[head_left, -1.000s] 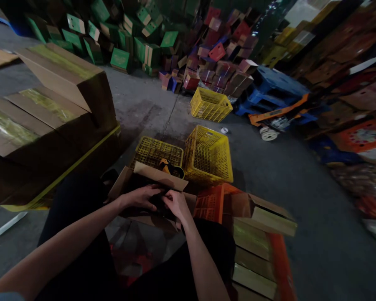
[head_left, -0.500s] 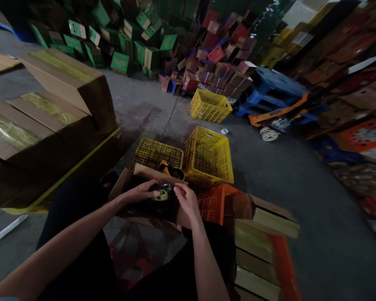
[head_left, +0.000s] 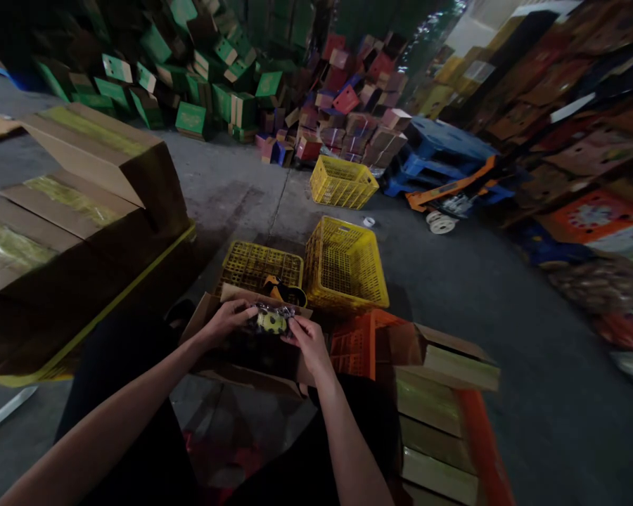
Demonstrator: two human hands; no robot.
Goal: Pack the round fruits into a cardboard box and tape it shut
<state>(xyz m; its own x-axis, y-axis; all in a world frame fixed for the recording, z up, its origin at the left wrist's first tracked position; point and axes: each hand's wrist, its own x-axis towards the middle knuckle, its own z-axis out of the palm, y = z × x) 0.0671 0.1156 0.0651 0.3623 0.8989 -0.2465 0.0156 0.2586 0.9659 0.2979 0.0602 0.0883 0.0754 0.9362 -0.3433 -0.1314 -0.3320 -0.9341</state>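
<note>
Between my hands is a small clear plastic packet [head_left: 272, 322] with something yellow-green and dark-spotted inside; its exact kind I cannot make out. My left hand [head_left: 231, 318] pinches the packet's left end, and my right hand [head_left: 307, 337] pinches its right end. Both hands are closed on it, above an open cardboard box [head_left: 243, 376] that sits between my knees. The box's inside is dark and its contents are hidden. Just past the far flap, an orange-and-black tape dispenser [head_left: 280, 288] lies on an upturned yellow crate [head_left: 264, 263].
A yellow crate [head_left: 345, 263] stands open ahead, with another yellow crate [head_left: 342, 181] behind it. Taped cartons [head_left: 79, 197] are stacked at left. At right, cartons [head_left: 437, 436] rest on an orange crate [head_left: 372, 344]. Farther off are a pallet jack [head_left: 448, 193] and blue pallets [head_left: 443, 144].
The packet has come up into clearer view, stretched between both hands. My left hand has shifted slightly left, off the packet's middle to its end. The whole view has turned a little.
</note>
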